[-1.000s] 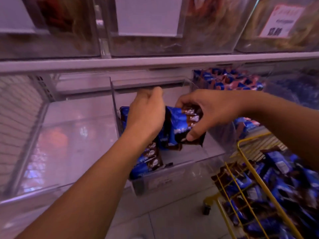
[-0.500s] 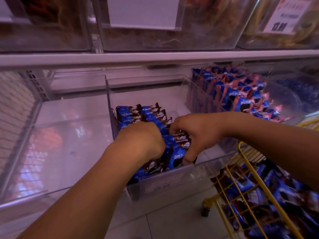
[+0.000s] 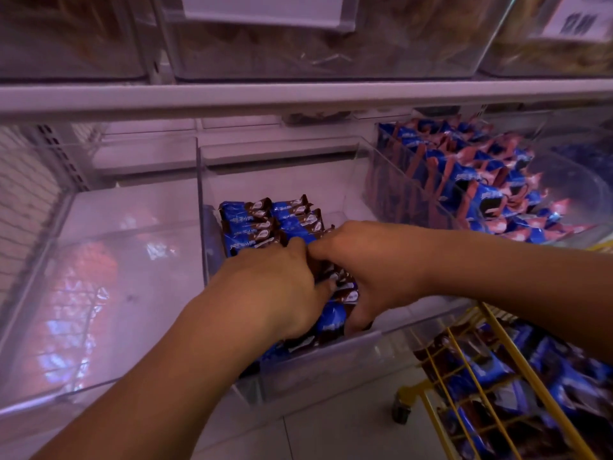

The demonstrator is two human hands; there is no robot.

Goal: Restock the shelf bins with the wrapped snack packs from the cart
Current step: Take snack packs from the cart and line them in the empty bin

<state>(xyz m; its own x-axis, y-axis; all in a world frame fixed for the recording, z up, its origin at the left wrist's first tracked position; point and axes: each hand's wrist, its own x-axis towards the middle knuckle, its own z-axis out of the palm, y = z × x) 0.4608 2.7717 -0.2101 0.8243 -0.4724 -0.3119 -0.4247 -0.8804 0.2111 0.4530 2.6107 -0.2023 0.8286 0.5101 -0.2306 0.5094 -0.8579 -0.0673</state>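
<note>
Head view, looking down at a shelf (image 3: 298, 94) of clear plastic bins, lit pinkish. Landmark: the middle bin (image 3: 335, 355), open-topped, its front lip nearest the camera.

Left of the middle bin: a large clear bin (image 3: 109, 254), only reflections showing on its floor. Right of the middle bin: another clear bin (image 3: 564, 180) heaped with blue and pink wrapped packs. Above the middle bin, on the next shelf level: more clear bins holding brownish goods, too blurred to tell what; a white label holder and a price card hang on their fronts.

Lower right of the middle bin, on the tiled floor: a yellow wire cart (image 3: 497, 386) with a black caster, loaded with blue and brown snack packs (image 3: 484, 370).

Inside the middle bin: blue and brown snack packs in rows (image 3: 265, 217), standing on edge along the left wall, from about mid-depth forward to the front lip. Back part and right side of the bin floor bare.

Both forearms reach into the middle bin from the near side. Left hand (image 3: 265, 290) lies knuckles up over the front part of the row, fingers (image 3: 295, 245) curled down onto the packs. Right hand (image 3: 368, 260) just beside it, index finger touching the left hand, thumb pointing down near the front lip, fingers curled round a clump of packs between the two hands. Fingertips of both hands mostly hidden among the wrappers; exact pinch cannot be told.
</note>
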